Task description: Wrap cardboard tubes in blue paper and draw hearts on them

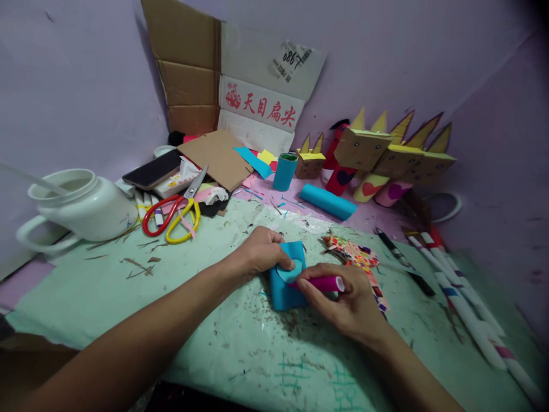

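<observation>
left hand [263, 250] holds blue paper [285, 298], right hand [349, 294] grips magenta marker [326, 284]; scissors [187, 200], blue roll [328, 201] lie beyond.

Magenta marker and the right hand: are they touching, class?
Touching: the head view shows the right hand gripping the magenta marker like a pen.

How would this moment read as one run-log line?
Left hand: thumb on light-blue round paper piece over blue paper | right hand: holding magenta cylindrical plastic marker
</observation>
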`<state>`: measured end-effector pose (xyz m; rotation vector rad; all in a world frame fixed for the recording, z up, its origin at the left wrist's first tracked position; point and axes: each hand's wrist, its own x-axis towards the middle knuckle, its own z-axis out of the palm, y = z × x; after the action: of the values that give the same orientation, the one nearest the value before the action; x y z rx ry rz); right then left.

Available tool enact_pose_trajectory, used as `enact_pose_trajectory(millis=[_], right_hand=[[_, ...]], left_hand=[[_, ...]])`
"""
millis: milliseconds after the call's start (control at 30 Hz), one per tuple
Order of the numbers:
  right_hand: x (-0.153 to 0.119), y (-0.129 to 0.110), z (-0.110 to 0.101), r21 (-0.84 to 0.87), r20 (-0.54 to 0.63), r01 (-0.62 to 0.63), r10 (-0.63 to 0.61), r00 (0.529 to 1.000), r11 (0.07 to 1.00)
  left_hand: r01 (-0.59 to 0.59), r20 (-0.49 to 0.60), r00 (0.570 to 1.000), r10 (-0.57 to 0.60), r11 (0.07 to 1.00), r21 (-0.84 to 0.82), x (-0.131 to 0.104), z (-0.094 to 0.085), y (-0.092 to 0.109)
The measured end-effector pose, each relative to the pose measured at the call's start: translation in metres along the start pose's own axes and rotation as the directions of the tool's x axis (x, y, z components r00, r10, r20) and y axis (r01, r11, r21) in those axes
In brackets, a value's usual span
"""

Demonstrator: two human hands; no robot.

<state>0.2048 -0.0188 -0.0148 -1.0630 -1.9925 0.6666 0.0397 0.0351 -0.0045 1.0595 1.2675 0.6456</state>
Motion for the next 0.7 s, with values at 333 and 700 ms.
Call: enact_pose_trajectory(millis=[333,700], right_hand=[[-0.0003,-0.0002,0.0001,0.008,-0.052,0.028,-0.028,0.998,1.0],[0.0013,-0.0004,0.007,0.086,-0.04,0.194,-0.191,0.981,0.977]], left_hand=[[0.001,0.01,1.0,-0.001,1.0,0.001,0.0012,-0.0001,-0.0014],[-0.004,0.002,1.0,0.004,1.0,-0.012,-0.0007,0.0005,0.0001]])
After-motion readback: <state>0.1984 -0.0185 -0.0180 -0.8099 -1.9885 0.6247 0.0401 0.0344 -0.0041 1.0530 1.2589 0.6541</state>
